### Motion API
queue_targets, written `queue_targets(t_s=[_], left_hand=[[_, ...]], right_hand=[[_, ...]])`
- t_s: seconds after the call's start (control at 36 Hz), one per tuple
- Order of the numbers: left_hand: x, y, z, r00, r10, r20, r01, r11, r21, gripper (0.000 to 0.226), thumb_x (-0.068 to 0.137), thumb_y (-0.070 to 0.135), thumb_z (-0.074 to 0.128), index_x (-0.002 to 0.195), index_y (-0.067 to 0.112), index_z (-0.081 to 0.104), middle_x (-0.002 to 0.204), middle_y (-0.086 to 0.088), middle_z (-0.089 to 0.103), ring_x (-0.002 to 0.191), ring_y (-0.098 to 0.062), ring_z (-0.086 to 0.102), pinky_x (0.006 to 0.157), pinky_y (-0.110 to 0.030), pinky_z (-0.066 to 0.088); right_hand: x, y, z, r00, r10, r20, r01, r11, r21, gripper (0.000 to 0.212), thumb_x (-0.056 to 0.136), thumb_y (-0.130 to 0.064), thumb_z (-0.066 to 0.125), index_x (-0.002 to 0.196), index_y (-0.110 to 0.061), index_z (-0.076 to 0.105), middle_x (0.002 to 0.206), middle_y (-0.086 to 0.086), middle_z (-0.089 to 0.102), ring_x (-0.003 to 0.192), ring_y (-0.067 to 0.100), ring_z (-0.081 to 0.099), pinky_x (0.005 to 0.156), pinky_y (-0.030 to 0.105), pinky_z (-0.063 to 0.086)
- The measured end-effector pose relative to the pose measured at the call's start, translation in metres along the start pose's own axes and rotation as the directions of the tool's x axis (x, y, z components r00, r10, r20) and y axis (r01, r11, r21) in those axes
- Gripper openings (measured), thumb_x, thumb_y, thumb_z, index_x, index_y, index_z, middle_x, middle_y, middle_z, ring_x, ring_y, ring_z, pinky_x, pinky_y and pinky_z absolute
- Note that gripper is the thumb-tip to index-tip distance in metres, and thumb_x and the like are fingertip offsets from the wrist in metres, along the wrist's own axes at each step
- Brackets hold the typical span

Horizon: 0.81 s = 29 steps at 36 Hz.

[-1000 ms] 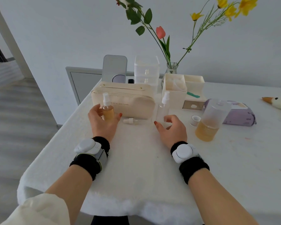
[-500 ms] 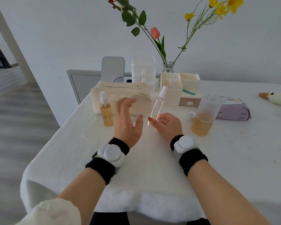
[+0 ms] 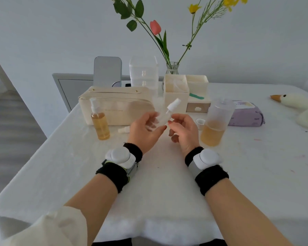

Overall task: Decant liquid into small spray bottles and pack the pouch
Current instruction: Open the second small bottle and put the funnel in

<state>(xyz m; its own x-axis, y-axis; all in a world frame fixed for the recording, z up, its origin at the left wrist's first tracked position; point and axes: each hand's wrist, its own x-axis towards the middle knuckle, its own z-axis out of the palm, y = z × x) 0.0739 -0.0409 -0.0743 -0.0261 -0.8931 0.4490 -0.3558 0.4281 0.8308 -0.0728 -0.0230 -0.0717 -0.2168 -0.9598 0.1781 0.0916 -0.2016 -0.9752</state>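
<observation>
My right hand [image 3: 184, 129] holds an empty clear spray bottle [image 3: 169, 110] tilted, its white nozzle pointing up and right. My left hand [image 3: 146, 129] is beside it with fingers spread around the bottle's lower body; whether it grips is blurred. A filled spray bottle [image 3: 100, 123] of amber liquid stands upright to the left, in front of the cream zip pouch [image 3: 116, 105]. A frosted container [image 3: 215, 125] half full of amber liquid stands to the right. Its small white cap [image 3: 200, 122] lies beside it. Another small white bottle [image 3: 124, 129] lies on the table.
A white table [image 3: 158, 183] bears a mirror [image 3: 107, 71], clear drawer box [image 3: 144, 74], cream organiser [image 3: 178, 91], glass vase of flowers [image 3: 172, 68], purple wipes pack [image 3: 245, 115] and a plush goose [image 3: 299, 103] at the right edge.
My left hand let go of the filled bottle and moved right to the empty bottle. My right hand lifted that empty bottle off the table and tilted it.
</observation>
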Motion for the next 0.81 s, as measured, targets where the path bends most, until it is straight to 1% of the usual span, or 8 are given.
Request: queue_targets(t_s=[0.06,0.14,0.22,0.31,0.42,0.56,0.69,0.81], left_hand=[[-0.004,-0.008,-0.004,0.998,0.05,0.041,-0.053,0.996,0.073,0.042,0.08,0.02,0.084,0.118,0.023,0.068,0.101,0.007,0.064,0.084,-0.008,0.06,0.076,-0.018,0.05],[-0.005,-0.011,-0.007,0.993,0.102,0.055,-0.108,0.987,0.119,0.044,0.079,0.019,0.085,0.12,0.02,0.07,0.107,0.005,0.059,0.088,-0.012,0.06,0.078,-0.019,0.05],[-0.007,-0.01,-0.006,0.986,0.14,0.087,-0.152,0.976,0.153,0.045,0.078,0.018,0.085,0.121,0.021,0.071,0.108,0.005,0.056,0.091,-0.011,0.059,0.082,-0.019,0.049],[-0.01,-0.009,-0.006,0.984,0.144,0.109,-0.161,0.973,0.167,0.046,0.079,0.016,0.084,0.123,0.021,0.071,0.107,0.004,0.057,0.093,-0.01,0.059,0.086,-0.018,0.048],[-0.011,-0.007,-0.007,0.989,0.105,0.103,-0.121,0.98,0.156,0.047,0.079,0.015,0.085,0.123,0.021,0.071,0.105,0.002,0.061,0.093,-0.012,0.06,0.087,-0.021,0.049],[-0.01,-0.006,-0.007,0.992,0.081,0.098,-0.095,0.985,0.144,0.044,0.078,0.014,0.086,0.119,0.02,0.074,0.105,0.001,0.062,0.091,-0.012,0.059,0.085,-0.018,0.047],[-0.01,-0.008,-0.008,0.992,0.069,0.109,-0.085,0.985,0.151,0.039,0.077,0.013,0.086,0.114,0.019,0.075,0.101,0.002,0.063,0.087,-0.012,0.059,0.08,-0.018,0.046],[-0.009,-0.009,-0.01,0.986,0.058,0.159,-0.085,0.982,0.17,0.035,0.08,0.013,0.084,0.112,0.02,0.074,0.095,0.007,0.062,0.085,-0.012,0.058,0.079,-0.026,0.05]], right_hand=[[0.002,0.003,0.0,1.0,-0.01,-0.028,0.011,1.0,0.023,0.036,0.079,-0.038,0.075,0.1,-0.012,0.062,0.071,0.003,0.055,0.054,0.016,0.049,0.047,0.027,0.036],[0.006,0.004,-0.002,0.995,0.001,-0.098,-0.002,1.0,-0.008,0.041,0.082,-0.053,0.073,0.092,-0.015,0.062,0.062,-0.007,0.054,0.052,0.014,0.046,0.05,0.028,0.037],[0.008,0.006,-0.004,0.983,-0.034,-0.18,0.022,0.998,-0.064,0.033,0.088,-0.051,0.072,0.075,-0.022,0.062,0.058,-0.01,0.054,0.06,0.019,0.046,0.061,0.033,0.039],[0.008,0.009,-0.006,0.981,-0.05,-0.19,0.032,0.995,-0.099,0.036,0.09,-0.044,0.072,0.064,-0.024,0.057,0.054,-0.009,0.053,0.056,0.018,0.045,0.062,0.035,0.039],[0.009,0.012,-0.006,0.981,-0.09,-0.172,0.065,0.987,-0.145,0.032,0.093,-0.036,0.071,0.068,-0.019,0.06,0.051,-0.015,0.054,0.054,0.014,0.047,0.061,0.032,0.043],[0.008,0.013,-0.007,0.983,-0.115,-0.146,0.09,0.981,-0.171,0.027,0.095,-0.032,0.069,0.076,-0.014,0.063,0.054,-0.014,0.055,0.057,0.014,0.05,0.062,0.031,0.045],[0.007,0.013,-0.006,0.986,-0.128,-0.103,0.104,0.972,-0.209,0.022,0.097,-0.028,0.066,0.085,-0.01,0.063,0.056,-0.014,0.057,0.057,0.009,0.052,0.063,0.028,0.045],[0.005,0.011,-0.006,0.988,-0.139,-0.067,0.119,0.963,-0.242,0.015,0.099,-0.023,0.065,0.087,-0.013,0.063,0.057,-0.015,0.061,0.057,0.004,0.054,0.065,0.025,0.045]])
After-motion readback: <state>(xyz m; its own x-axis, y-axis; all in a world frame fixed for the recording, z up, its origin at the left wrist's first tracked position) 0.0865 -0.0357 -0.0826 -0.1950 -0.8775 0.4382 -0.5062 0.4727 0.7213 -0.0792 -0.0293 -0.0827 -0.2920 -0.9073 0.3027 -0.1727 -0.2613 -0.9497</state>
